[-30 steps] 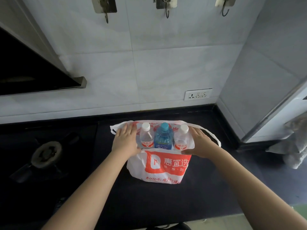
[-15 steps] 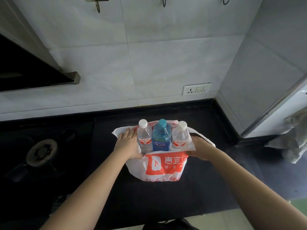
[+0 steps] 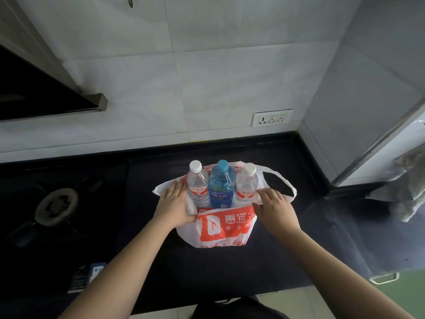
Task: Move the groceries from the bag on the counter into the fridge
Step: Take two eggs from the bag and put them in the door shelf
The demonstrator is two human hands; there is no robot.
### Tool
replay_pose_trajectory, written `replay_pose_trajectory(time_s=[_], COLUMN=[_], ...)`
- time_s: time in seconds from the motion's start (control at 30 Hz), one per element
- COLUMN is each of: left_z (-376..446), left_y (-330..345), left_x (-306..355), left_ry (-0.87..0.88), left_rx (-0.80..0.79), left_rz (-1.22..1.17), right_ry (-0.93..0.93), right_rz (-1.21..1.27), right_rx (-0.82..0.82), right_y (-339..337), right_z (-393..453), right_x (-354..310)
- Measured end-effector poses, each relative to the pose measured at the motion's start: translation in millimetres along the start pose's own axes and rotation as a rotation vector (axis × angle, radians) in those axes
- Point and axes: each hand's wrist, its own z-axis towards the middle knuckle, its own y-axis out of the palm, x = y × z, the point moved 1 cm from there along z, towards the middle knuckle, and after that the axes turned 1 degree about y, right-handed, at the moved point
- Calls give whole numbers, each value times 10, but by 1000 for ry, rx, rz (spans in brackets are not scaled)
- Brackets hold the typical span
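Bag [image 3: 220, 229] w/ 3 bottles upright; L hand [image 3: 173, 204] + R hand [image 3: 276, 209] flat-fingered, pressing rim.

Both bare forearms reach forward. The left hand [image 3: 173, 206] lies flat, fingers straight and together (palm down); the right hand [image 3: 275, 208] hovers with fingers loosely bent, its grip holding nothing.

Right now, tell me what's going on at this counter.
A person is working a white and orange plastic bag open on the black counter. The left hand presses the bag's left edge down; the right hand rests on its right edge. Three bottles stand upright inside: two clear bottles flanking a blue bottle. None has been lifted out yet.
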Motion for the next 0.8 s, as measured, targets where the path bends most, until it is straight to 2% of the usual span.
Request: replay_pose_trajectory(time_s=[0.13, 0.33, 0.57, 0.8], left_z=[36, 134, 173, 34], left_y=[5, 30, 140, 345], left_x=[4, 17, -38, -54], left_ry=[16, 21, 3, -35], left_rx=[-3, -18, -172, -150], left_rz=[-12, 18, 36, 74], right_ry=[-12, -87, -100, -170], right_rz=[-88, -245, -361, -428], right_rx=[-179, -303, -420, -441], right_y=[117, 256, 394, 515], right_z=[89, 200, 181, -56], right_x=[72, 211, 321, 484])
